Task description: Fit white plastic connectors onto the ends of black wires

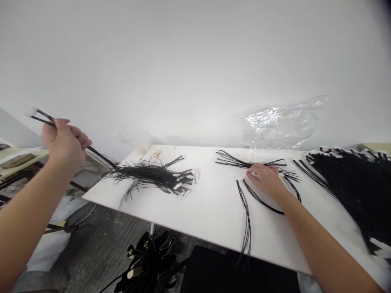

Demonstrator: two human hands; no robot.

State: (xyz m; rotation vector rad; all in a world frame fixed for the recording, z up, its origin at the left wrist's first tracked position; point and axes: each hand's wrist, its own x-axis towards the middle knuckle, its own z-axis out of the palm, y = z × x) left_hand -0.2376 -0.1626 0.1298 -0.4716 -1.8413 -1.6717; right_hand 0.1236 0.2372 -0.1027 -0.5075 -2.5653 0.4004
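Note:
My left hand (65,138), raised at the left, is closed around a black cable (102,156). One end of it, with a blurred white connector, sticks out beyond my fist, while the other runs down to the table. Below it lies a pile of black cables (143,175) with white connectors at the right end. On the right, my right hand (265,179) is low over the table, fingers curled together against a small bundle of black cables (233,159). What its fingertips grip is hidden. A looped black cable (262,203) passes under that wrist, beside a loose cable bundle (246,215).
The white table (207,207) stands against a wall. Small white pieces (249,156) and a clear plastic bag (281,124) are behind my right hand. Rubber bands (155,154) lie at the back left. A large black cable heap (354,183) covers the right end.

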